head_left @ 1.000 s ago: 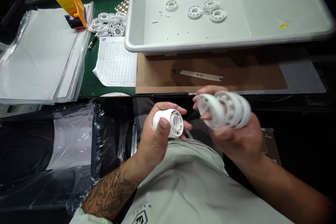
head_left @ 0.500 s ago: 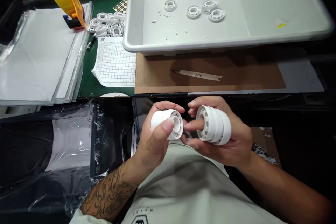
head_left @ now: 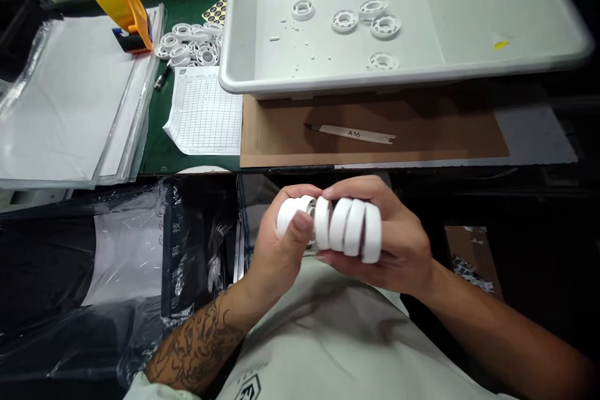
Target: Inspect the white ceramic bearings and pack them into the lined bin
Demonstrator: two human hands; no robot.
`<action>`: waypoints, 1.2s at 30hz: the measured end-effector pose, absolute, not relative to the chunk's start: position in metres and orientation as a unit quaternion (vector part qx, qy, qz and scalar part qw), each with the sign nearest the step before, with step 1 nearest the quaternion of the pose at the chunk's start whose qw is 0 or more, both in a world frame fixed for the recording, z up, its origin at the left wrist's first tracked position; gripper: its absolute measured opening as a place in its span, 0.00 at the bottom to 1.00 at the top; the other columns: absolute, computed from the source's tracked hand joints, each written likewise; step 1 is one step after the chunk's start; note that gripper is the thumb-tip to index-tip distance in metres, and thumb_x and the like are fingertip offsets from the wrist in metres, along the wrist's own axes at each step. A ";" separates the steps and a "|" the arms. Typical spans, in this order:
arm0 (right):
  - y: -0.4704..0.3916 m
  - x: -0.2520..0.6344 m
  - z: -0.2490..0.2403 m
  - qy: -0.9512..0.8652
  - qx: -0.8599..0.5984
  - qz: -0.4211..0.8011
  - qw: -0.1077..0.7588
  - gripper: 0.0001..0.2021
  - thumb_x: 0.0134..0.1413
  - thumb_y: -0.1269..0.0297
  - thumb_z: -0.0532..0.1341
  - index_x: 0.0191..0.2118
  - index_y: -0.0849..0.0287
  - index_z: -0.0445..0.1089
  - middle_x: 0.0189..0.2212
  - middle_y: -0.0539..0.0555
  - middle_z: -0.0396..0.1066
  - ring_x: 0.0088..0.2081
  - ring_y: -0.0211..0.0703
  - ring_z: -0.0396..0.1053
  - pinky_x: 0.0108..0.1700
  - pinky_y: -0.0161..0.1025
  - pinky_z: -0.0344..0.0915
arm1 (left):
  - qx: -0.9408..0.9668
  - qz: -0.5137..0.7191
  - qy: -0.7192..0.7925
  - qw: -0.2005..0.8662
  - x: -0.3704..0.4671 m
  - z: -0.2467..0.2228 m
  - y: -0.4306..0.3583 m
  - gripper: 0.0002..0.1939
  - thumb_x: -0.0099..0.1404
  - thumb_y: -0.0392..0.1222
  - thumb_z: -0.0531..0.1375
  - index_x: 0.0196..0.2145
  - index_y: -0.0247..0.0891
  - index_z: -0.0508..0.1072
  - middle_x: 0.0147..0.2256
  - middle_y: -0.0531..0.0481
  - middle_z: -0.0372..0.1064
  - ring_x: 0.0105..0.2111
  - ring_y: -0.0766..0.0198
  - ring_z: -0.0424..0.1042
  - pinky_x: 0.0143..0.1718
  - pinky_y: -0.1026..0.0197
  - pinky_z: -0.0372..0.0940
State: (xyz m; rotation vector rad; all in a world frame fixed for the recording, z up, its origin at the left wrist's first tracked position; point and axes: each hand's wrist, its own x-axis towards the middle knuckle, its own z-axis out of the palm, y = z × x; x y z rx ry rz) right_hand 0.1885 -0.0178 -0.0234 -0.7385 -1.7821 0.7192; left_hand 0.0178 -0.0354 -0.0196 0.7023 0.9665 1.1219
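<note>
My left hand (head_left: 276, 244) is closed around a short stack of white plastic rings (head_left: 288, 212), thumb laid across the front one. Close against it, my right hand (head_left: 398, 237) grips a longer row of white plastic rings (head_left: 355, 228), which tilt slightly apart from one another. The leftmost ring of this row (head_left: 323, 223) sits between the two hands, near my left thumb. Part of my right hand's fingers is hidden behind and inside the rings. Both hands are held over my lap, in front of the table edge.
A white tray (head_left: 328, 84) holds several loose white rings (head_left: 385, 26) and small crumbs. A craft knife marked A16 (head_left: 356, 133) lies on cardboard. More rings (head_left: 197, 44) are heaped beside a printed form (head_left: 206, 112), a yellow tape dispenser (head_left: 117, 6) and stacked plastic bags (head_left: 60, 100).
My hands have come together, and the right-hand rings have moved left and turned edge-on, one now between the hands. Another ring now shows in the tray near its front edge.
</note>
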 end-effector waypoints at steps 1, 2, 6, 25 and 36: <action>-0.017 0.189 -0.024 -0.696 -0.326 0.349 0.536 0.09 0.60 0.63 0.78 0.42 0.55 0.80 0.51 0.59 0.73 0.47 0.55 0.76 0.48 0.48 0.81 | 0.287 0.502 0.439 0.688 0.020 -0.018 -0.034 0.31 0.63 0.71 0.67 0.44 0.39 0.77 0.38 0.49 0.74 0.31 0.64 0.75 0.30 0.64 0.71; -0.017 0.190 -0.026 -0.637 -0.339 0.406 0.561 0.10 0.61 0.60 0.78 0.43 0.54 0.81 0.53 0.58 0.73 0.48 0.54 0.76 0.48 0.46 0.81 | 0.259 0.503 0.443 0.695 0.022 -0.017 -0.032 0.31 0.62 0.72 0.66 0.42 0.39 0.77 0.37 0.50 0.74 0.29 0.64 0.75 0.28 0.64 0.72; -0.010 0.196 -0.034 -0.419 -0.295 0.600 0.615 0.11 0.61 0.52 0.77 0.44 0.50 0.83 0.55 0.53 0.74 0.49 0.48 0.76 0.40 0.36 0.82 | 0.198 0.502 0.448 0.713 0.025 -0.009 -0.025 0.31 0.62 0.72 0.66 0.38 0.38 0.76 0.34 0.51 0.74 0.27 0.63 0.78 0.20 0.65 0.70; -0.031 0.193 -0.033 -0.740 -0.336 0.275 0.513 0.16 0.62 0.65 0.76 0.54 0.49 0.80 0.54 0.59 0.67 0.42 0.54 0.74 0.41 0.49 0.81 | 0.312 0.533 0.411 0.671 0.019 -0.007 -0.038 0.18 0.68 0.60 0.63 0.43 0.43 0.78 0.27 0.54 0.74 0.24 0.62 0.69 0.28 0.60 0.66; -0.029 0.189 -0.028 -0.757 -0.328 0.226 0.517 0.10 0.66 0.63 0.74 0.50 0.56 0.78 0.52 0.60 0.66 0.44 0.52 0.73 0.44 0.48 0.81 | 0.368 0.551 0.352 0.661 0.018 -0.013 -0.044 0.17 0.76 0.57 0.60 0.52 0.46 0.76 0.34 0.55 0.76 0.34 0.66 0.73 0.39 0.66 0.69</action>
